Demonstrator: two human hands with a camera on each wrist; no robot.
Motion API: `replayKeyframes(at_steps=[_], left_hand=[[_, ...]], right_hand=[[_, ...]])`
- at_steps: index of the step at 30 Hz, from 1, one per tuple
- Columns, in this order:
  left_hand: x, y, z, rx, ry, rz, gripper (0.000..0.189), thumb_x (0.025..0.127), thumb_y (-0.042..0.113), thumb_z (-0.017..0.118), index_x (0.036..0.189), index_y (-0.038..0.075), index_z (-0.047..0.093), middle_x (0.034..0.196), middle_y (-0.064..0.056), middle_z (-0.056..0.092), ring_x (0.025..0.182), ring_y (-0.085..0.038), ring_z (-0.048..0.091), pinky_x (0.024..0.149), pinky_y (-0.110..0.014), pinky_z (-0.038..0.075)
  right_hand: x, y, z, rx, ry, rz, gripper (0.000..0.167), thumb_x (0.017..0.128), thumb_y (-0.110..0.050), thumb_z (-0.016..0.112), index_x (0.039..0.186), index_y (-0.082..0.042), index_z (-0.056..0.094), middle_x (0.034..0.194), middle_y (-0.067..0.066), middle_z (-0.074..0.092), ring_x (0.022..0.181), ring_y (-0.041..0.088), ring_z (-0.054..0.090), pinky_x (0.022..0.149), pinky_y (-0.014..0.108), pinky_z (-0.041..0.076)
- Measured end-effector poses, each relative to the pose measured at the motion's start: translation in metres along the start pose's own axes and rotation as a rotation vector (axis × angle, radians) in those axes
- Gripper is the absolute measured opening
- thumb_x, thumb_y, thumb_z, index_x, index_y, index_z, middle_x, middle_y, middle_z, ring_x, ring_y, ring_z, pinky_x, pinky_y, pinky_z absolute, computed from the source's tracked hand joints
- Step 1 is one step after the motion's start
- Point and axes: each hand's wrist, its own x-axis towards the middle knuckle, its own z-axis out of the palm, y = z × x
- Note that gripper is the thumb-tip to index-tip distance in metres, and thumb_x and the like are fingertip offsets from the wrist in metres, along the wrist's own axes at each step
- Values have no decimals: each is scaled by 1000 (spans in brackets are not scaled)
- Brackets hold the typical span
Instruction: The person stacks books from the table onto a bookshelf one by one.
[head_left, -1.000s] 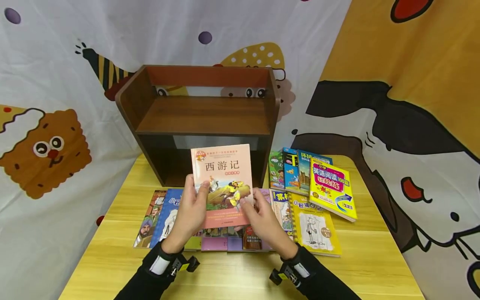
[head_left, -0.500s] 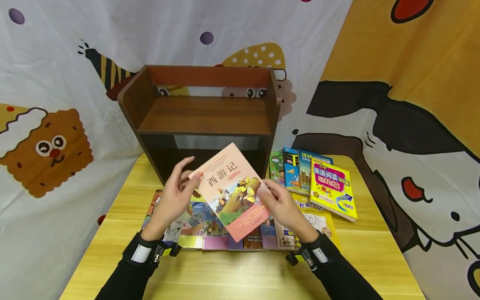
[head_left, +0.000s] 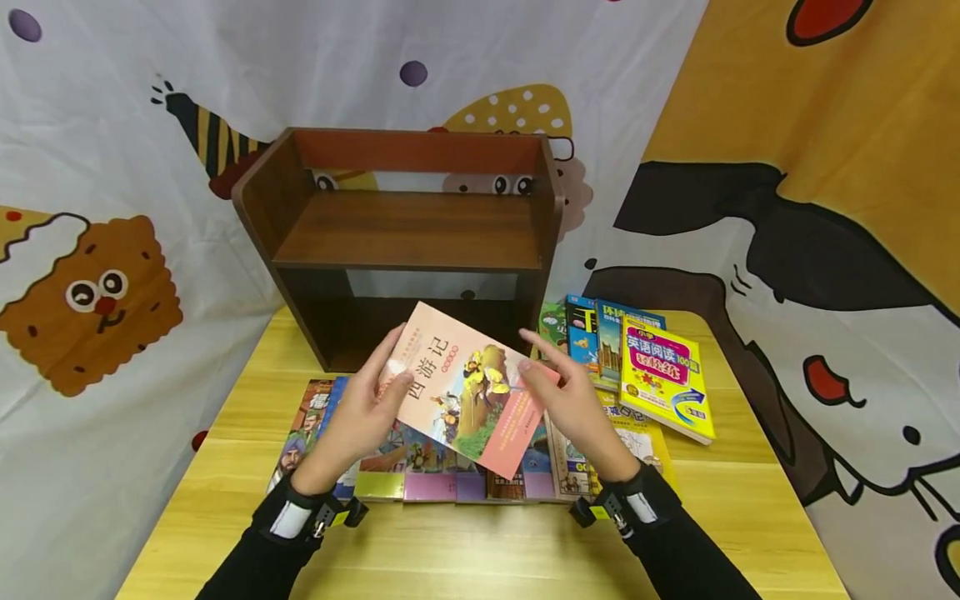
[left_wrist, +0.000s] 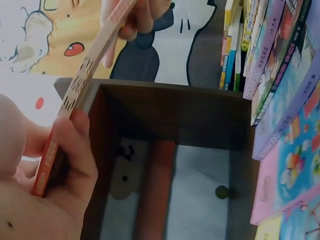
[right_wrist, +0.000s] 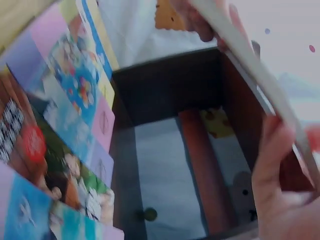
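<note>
A thin pink paperback book with a painted cover is held tilted over the table, in front of the bookshelf. My left hand pinches its upper-left end, thumb on the cover and fingers behind. At the lower-right end, my right hand has its thumb on the cover and other fingers behind, the index finger lifted off. Seen edge-on in the left wrist view, the book's spine runs up from the left hand's grip. The right wrist view shows the book's edge between thumb and fingers.
A brown two-tier bookshelf stands at the back of the wooden table. Below the held book lies a row of overlapping books. More books lie at the right, a yellow workbook on top. A cartoon-printed cloth hangs behind.
The pink book has gone from upright to turned clockwise, its title end now toward the left hand. Both hands have shifted their holds along it; the right index finger has lifted.
</note>
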Motion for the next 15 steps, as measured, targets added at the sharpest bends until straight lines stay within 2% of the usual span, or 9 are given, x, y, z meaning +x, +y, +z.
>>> replayKeyframes(at_steps=[2, 4, 5, 6, 8, 11, 15], left_hand=[[1, 5, 0, -34, 55, 32, 69, 117, 16, 55, 178, 28, 25, 144, -25, 66, 85, -14, 79, 65, -36, 67], [4, 11, -2, -59, 122, 50, 69, 117, 15, 53, 178, 28, 23, 156, -20, 59, 97, -12, 78, 72, -31, 68], [5, 14, -2, -69, 154, 57, 69, 118, 15, 52, 178, 27, 21, 163, -18, 55, 104, -12, 77, 77, -29, 68], [6, 17, -3, -78, 183, 61, 70, 118, 15, 52, 179, 26, 20, 169, -14, 49, 112, -10, 75, 81, -26, 67], [8, 22, -5, -80, 233, 52, 70, 118, 15, 51, 179, 25, 18, 176, -7, 42, 122, -9, 71, 87, -23, 65], [10, 27, -9, -94, 261, 22, 71, 118, 16, 50, 179, 26, 16, 175, -5, 43, 109, -10, 73, 75, -23, 66], [14, 32, -19, -124, 242, -11, 69, 119, 19, 49, 178, 31, 16, 170, -11, 50, 91, -13, 75, 61, -29, 64]], right_hand=[[-2, -2, 4, 56, 49, -42, 66, 115, -32, 62, 172, -48, 32, 87, 5, 68, 68, 24, 66, 66, 31, 60], [-6, -8, 8, 100, 67, -102, 76, 116, -24, 60, 176, -46, 19, 98, 4, 69, 72, 24, 64, 69, 30, 60], [-8, -11, 11, 119, 56, -121, 79, 116, -22, 60, 177, -45, 14, 99, 7, 68, 72, 26, 64, 69, 32, 62], [-10, -14, 14, 146, 32, -125, 81, 116, -20, 60, 176, -46, 12, 107, 8, 70, 75, 28, 67, 71, 35, 65], [-15, -19, 20, 164, -28, -110, 82, 116, -21, 61, 177, -44, 11, 114, 11, 70, 71, 29, 70, 68, 42, 67], [-18, -25, 27, 159, -94, -68, 79, 116, -25, 61, 176, -45, 14, 110, 15, 70, 62, 33, 71, 58, 52, 64], [-10, -33, 31, 108, -78, -83, 74, 116, -28, 61, 175, -43, 19, 99, 17, 69, 58, 31, 68, 54, 48, 62]])
